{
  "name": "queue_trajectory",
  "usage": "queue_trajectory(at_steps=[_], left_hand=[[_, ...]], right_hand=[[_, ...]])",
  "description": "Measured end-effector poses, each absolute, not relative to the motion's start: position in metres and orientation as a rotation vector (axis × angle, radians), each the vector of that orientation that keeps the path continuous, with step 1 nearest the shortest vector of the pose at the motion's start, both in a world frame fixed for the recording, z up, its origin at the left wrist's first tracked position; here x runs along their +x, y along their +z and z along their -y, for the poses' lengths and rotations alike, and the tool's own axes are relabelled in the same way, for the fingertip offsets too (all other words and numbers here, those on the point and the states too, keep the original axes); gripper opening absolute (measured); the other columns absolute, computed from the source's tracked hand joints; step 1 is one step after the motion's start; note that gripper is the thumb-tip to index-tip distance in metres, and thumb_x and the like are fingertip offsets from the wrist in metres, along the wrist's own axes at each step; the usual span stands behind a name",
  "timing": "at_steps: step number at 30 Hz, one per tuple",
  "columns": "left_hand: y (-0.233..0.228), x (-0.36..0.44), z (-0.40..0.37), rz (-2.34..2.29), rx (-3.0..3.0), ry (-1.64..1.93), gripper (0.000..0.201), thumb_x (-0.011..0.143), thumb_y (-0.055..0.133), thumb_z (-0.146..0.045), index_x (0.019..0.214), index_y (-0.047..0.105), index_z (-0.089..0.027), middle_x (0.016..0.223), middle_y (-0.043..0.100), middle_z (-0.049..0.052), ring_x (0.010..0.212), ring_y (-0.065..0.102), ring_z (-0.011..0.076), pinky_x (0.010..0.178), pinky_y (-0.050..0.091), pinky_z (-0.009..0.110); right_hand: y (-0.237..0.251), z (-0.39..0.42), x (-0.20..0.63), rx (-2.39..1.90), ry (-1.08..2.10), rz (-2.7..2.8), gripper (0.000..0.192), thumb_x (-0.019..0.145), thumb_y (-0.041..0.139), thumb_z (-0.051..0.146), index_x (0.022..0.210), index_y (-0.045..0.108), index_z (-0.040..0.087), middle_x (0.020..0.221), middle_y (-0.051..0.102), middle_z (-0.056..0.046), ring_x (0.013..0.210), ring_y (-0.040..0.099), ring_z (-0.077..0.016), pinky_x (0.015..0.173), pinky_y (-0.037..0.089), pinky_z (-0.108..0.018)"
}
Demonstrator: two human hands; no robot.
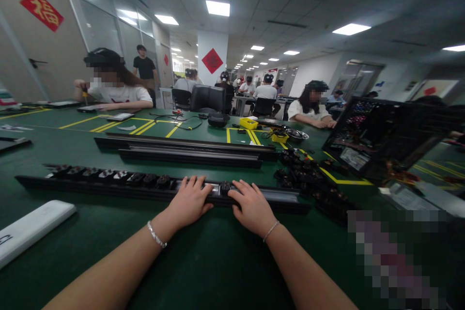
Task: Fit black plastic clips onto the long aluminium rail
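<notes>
A long black rail with a channel (283,196) lies across the table in front of me. Several black socket-like modules (136,178) sit in a row in its left part, some with pale tops. One separate black module (225,187) sits in the channel between my hands. My left hand (191,202) rests on the rail with its fingers spread, to the left of that module. My right hand (252,206) lies over the rail on the other side, fingers apart, its index fingertip close to or touching the module. Neither hand is gripping anything.
Two more black rails (189,155) lie behind. A heap of black modules (301,169) is at the right, before an open computer case (385,131). A white box-shaped object (39,227) lies at the left. Co-workers (116,87) sit across the table.
</notes>
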State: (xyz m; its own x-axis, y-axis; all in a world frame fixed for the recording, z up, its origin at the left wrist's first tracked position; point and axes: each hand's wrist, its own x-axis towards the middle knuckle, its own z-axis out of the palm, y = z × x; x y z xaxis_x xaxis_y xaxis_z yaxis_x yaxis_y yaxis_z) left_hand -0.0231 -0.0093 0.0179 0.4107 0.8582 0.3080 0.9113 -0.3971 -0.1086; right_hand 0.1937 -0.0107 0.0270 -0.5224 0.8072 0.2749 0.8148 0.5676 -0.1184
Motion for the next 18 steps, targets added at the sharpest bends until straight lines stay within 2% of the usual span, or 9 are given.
queue_trajectory(at_steps=[18], left_hand=[[0.02, -0.0229, 0.0102, 1.542, -2.419, -0.257, 0.04, 0.078, 0.053, -0.042, 0.114, 0.051, -0.024, 0.128, 0.046, 0.012, 0.116, 0.042, 0.0326, 0.098, 0.028, 0.055]], right_hand=[[0.0271, 0.0075, 0.2029, -1.284, 0.001, 2.489, 0.035, 0.076, 0.052, 0.02, 0.11, 0.056, 0.027, 0.134, 0.046, -0.004, 0.126, 0.037, -0.0212, 0.104, 0.026, -0.044]])
